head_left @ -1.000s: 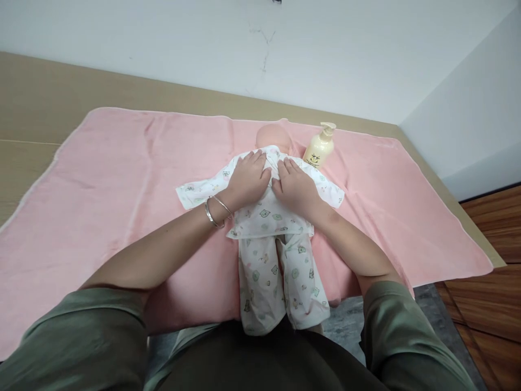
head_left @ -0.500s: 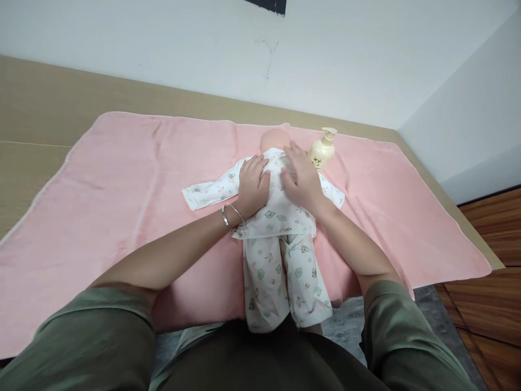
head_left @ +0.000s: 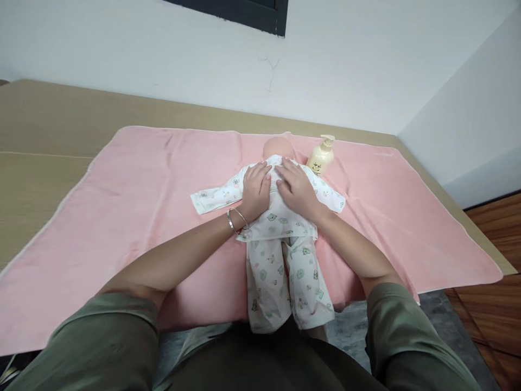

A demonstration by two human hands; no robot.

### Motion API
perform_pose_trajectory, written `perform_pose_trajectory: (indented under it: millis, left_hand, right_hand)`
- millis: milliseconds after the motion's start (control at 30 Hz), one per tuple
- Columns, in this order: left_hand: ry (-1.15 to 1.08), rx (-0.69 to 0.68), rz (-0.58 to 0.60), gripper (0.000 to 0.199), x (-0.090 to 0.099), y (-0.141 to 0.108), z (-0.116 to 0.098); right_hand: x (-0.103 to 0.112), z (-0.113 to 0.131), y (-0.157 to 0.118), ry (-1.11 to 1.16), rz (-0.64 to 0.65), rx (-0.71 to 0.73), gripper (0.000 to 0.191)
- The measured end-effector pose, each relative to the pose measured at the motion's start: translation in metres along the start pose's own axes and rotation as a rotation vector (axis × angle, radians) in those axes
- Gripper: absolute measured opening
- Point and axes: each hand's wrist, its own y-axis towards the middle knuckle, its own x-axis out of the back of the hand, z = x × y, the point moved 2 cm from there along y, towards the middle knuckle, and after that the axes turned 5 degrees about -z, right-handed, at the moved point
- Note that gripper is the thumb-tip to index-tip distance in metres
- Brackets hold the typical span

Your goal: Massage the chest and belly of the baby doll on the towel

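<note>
A baby doll (head_left: 279, 220) in a white printed top and trousers lies on a pink blanket (head_left: 163, 179), its smooth round head at the far end. Its legs hang over the near edge, against my body. My left hand (head_left: 256, 190) rests flat on the left side of the doll's upper body, fingers stretched out. Opposite it, my right hand (head_left: 297, 187) lies on the right side of the upper body with its fingers extended. Both hands are open and hold nothing. A silver bangle (head_left: 237, 218) circles my left wrist.
A cream pump bottle (head_left: 321, 156) stands on the blanket, just right of the doll's head. Beneath the blanket is a wooden table (head_left: 49, 119) against a white wall (head_left: 203, 60). Brown wooden drawers (head_left: 494, 228) stand at the right.
My right hand has come down and inward from near the doll's head to its upper chest. My left hand stays on the doll. The view has tilted slightly up.
</note>
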Motion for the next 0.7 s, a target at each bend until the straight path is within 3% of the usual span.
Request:
perform_pose_trajectory:
  millis: [133,300,367,500,700]
  left_hand:
    - [0.017,0.005,0.020,0.045,0.000,0.001,-0.002]
    - [0.006,0.014,0.022,0.044,0.001,0.003,-0.002]
    - [-0.003,0.012,0.026,0.044,0.001,0.004,-0.002]
    - [0.009,0.029,0.027,0.045,0.001,0.004,-0.003]
    - [0.004,0.068,0.059,0.042,0.003,0.009,-0.005]
  right_hand:
    - [0.003,0.001,0.000,0.001,-0.101,0.022,0.047]
    - [0.008,0.022,-0.008,-0.201,0.082,0.091,0.043]
    - [0.020,0.039,-0.019,-0.281,0.134,0.148,0.039]
    - [0.035,0.073,-0.052,-0.404,0.362,0.287,0.019]
    - [0.030,0.086,-0.065,-0.543,0.377,0.208,0.023]
